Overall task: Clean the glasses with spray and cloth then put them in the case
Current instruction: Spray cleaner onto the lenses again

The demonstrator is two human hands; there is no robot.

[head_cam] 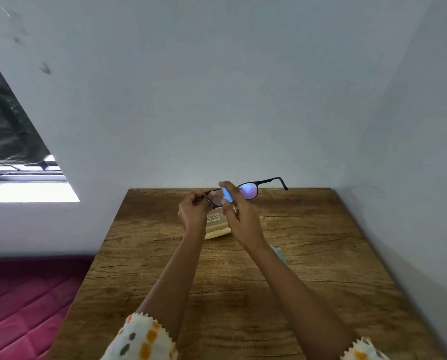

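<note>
The glasses (251,189) have a thin dark frame, clear lenses catching a bluish glare and one temple arm stretched out to the right. They are held up in the air above the far end of the wooden surface (308,255). Both forearms reach forward. The left hand (193,210) has its grip pinched closed on the frame's left end, while the right hand (239,216) curls its grip around a small blue spray bottle (227,194) just beside the left lens. A pale yellow case (215,226) lies below the hands, and a light cloth (279,254) peeks out beside the right forearm.
</note>
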